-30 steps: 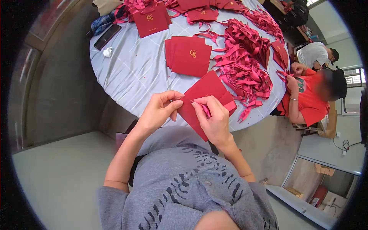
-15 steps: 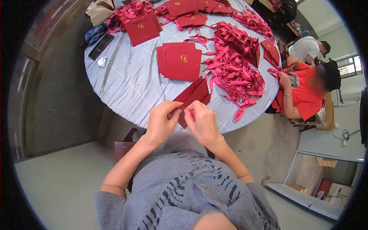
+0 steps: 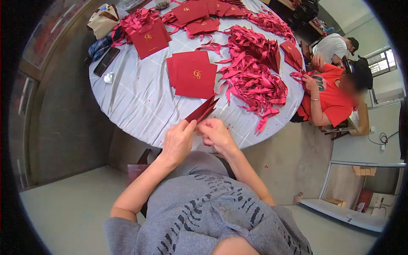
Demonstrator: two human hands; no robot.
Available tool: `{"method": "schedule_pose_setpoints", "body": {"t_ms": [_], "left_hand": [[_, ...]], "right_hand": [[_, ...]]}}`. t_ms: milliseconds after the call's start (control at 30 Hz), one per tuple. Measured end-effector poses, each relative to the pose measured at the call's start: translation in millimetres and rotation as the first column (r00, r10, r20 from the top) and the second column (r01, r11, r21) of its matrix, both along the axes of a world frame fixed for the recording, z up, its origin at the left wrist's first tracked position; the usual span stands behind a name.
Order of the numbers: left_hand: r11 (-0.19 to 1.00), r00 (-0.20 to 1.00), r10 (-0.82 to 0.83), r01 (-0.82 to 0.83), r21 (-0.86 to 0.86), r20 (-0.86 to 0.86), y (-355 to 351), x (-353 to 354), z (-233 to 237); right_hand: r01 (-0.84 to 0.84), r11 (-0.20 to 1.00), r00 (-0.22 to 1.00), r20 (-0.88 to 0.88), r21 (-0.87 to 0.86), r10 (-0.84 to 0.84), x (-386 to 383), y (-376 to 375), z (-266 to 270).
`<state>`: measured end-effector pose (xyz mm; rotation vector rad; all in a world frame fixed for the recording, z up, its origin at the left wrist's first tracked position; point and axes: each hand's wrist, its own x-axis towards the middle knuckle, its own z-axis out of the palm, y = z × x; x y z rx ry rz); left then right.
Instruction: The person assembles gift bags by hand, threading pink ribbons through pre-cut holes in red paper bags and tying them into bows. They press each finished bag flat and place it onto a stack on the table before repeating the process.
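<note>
My left hand (image 3: 177,142) is closed on a dark red paper bag (image 3: 202,111), its fingers at the near edge. The bag stands edge-on, slightly spread at its far end, above the table's near edge. Just right of it, my right hand (image 3: 216,135) has its fingers curled in a pinch. What they hold, if anything, is hidden. Beyond the hands lies a small stack of flat red bags (image 3: 195,80) with gold lettering. A large heap of pink-red ribbons (image 3: 255,85) lies to its right, with bags among them.
A round table with a white cloth (image 3: 127,97) carries more red bags (image 3: 148,40) at the back. A phone (image 3: 106,61), a crumpled tissue (image 3: 109,77) and a cream bag (image 3: 103,23) lie on the left. A person in red (image 3: 329,91) handles ribbon at the right; another sits beyond.
The held bag has turned more edge-on, and my left hand now covers its near end. My right hand has moved slightly down, its fingers turned toward the left. The view has shifted slightly.
</note>
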<state>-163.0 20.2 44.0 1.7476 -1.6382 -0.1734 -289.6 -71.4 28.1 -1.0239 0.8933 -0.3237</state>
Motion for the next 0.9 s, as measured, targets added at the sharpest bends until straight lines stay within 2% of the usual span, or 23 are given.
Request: {"method": "schedule_pose_setpoints", "body": {"t_ms": [33, 133, 267, 333, 367, 433, 533, 667, 733, 767, 800, 833, 867, 900], "left_hand": [[1.0, 1.0, -0.002, 0.002, -0.003, 0.001, 0.8, 0.4, -3.5], [1.0, 0.999, -0.011, 0.009, 0.028, 0.041, 2.2, 3.3, -10.8], [0.999, 0.997, -0.016, 0.013, 0.051, 0.076, 3.8, 4.0, -10.1], [0.998, 0.998, -0.002, -0.002, 0.066, 0.069, 1.9, 5.8, -10.0], [1.0, 0.998, 0.002, -0.003, 0.031, 0.055, 1.2, 7.2, -12.4], [1.0, 0.999, 0.006, -0.006, -0.001, 0.04, 1.6, 7.8, -15.0], [1.0, 1.0, 0.011, -0.011, -0.009, 0.0, 0.4, 7.3, -15.1], [0.998, 0.998, 0.044, -0.042, 0.046, -0.04, 2.3, 7.7, -12.3], [0.998, 0.998, 0.042, -0.041, 0.04, -0.041, 3.1, 7.2, -13.2], [0.999, 0.998, 0.037, -0.036, 0.027, -0.043, 4.2, 6.5, -15.0], [1.0, 0.999, 0.03, -0.03, 0.004, -0.038, 2.9, 7.5, -16.1], [1.0, 0.999, 0.025, -0.026, -0.011, -0.046, 2.0, 7.9, -17.2], [0.999, 0.999, 0.023, -0.024, -0.027, -0.044, 0.7, 8.4, -15.4], [0.999, 0.999, 0.018, -0.019, -0.038, -0.048, 0.3, 7.6, -14.7]], "right_hand": [[-0.029, 0.98, 0.992, 0.127, 0.198, 0.003, -2.1, -2.5, -4.3], [-0.029, 0.96, 0.984, 0.179, 0.277, -0.021, 0.0, -1.4, -13.1], [-0.001, 0.967, 0.976, 0.212, 0.254, -0.054, 5.0, 1.7, -17.9], [0.087, 0.996, 0.989, 0.116, 0.011, -0.088, 10.0, 9.1, -16.5], [0.087, 0.996, 0.989, 0.118, 0.009, -0.087, 11.2, 10.9, -16.2], [0.059, 0.96, 0.997, -0.022, -0.274, -0.067, 12.0, 15.1, -16.8], [0.113, 0.928, 0.994, 0.035, -0.354, -0.108, 14.0, 20.4, -18.9], [0.138, 0.935, 0.99, 0.039, -0.326, -0.132, 14.8, 23.5, -14.6], [0.207, 0.927, 0.978, 0.074, -0.313, -0.194, 16.1, 26.7, -20.8], [0.226, 0.893, 0.973, 0.04, -0.388, -0.228, 16.9, 27.9, -22.9], [0.21, 0.75, 0.969, 0.032, -0.627, -0.245, 17.8, 28.7, -25.4], [0.182, 0.542, 0.962, 0.034, -0.821, -0.272, 19.4, 29.1, -24.1], [0.207, 0.524, 0.953, 0.049, -0.826, -0.3, 20.9, 33.2, -21.0], [0.148, 0.533, 0.959, -0.011, -0.833, -0.284, 20.8, 35.3, -21.0]]}}
